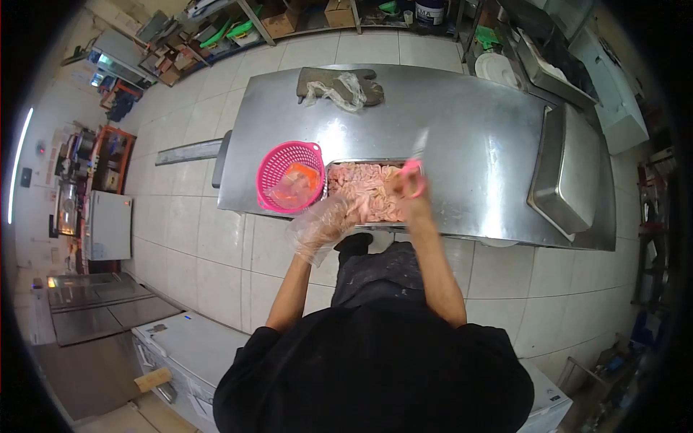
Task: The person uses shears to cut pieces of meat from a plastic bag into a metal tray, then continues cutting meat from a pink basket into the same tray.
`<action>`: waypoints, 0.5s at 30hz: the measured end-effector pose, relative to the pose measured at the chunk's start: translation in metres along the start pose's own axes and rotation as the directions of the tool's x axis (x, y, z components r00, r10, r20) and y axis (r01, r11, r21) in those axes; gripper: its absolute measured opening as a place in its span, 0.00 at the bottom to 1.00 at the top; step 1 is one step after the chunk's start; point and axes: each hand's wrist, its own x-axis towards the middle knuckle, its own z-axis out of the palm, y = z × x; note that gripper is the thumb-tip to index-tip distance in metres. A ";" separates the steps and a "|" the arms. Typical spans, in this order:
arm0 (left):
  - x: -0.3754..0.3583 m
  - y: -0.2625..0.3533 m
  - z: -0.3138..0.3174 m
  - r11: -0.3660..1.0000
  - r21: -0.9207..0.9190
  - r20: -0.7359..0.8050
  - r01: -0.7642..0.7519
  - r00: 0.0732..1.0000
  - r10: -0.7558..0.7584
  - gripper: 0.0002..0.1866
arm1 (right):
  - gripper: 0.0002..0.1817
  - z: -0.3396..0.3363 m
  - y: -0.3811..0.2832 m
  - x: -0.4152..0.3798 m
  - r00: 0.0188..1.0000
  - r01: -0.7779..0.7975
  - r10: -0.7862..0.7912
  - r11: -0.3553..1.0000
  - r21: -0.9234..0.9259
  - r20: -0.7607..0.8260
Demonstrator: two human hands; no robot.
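A metal tray (pixel 369 219) of raw pale-pink meat (pixel 364 186) lies at the near edge of the steel table. My left hand (pixel 328 222), in a clear plastic glove, reaches over the tray's left side with its fingers on the meat; whether they grip a piece is hidden. Over the tray's right side, my right hand (pixel 415 202) holds pink-handled scissors (pixel 413 173), their blurred blades pointing away from me. Left of the tray stands a pink basket (pixel 271 162) with an orange item (pixel 307 175) and some meat inside.
On the steel table (pixel 476 144), an oven mitt (pixel 310 81) with crumpled plastic (pixel 346 90) lies at the far side. A large metal pan (pixel 574 169) sits at the right end. Shelves with boxes (pixel 339 14) stand beyond; white freezers (pixel 191 346) are behind me.
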 end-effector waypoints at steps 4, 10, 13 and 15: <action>0.035 -0.031 0.102 0.854 -0.521 -0.055 0.006 0.998 -0.040 0.22 | 0.17 -0.068 -0.082 0.030 0.983 0.154 -0.155 0.988 0.021 0.099; 0.042 -0.042 0.132 0.981 0.128 -0.457 0.143 0.887 -0.070 0.21 | 0.16 -0.125 -0.079 -0.018 0.998 -0.024 -0.013 0.854 -0.519 -0.068; -0.007 -0.084 0.082 0.989 -0.057 -0.621 0.136 0.771 -0.141 0.09 | 0.14 -0.147 -0.046 -0.056 0.973 -0.187 0.110 0.887 -0.422 -0.201; -0.041 -0.125 0.062 0.910 -0.087 -0.624 0.405 0.690 -0.367 0.07 | 0.13 -0.152 -0.030 -0.075 0.935 -0.297 0.183 0.872 -0.389 -0.304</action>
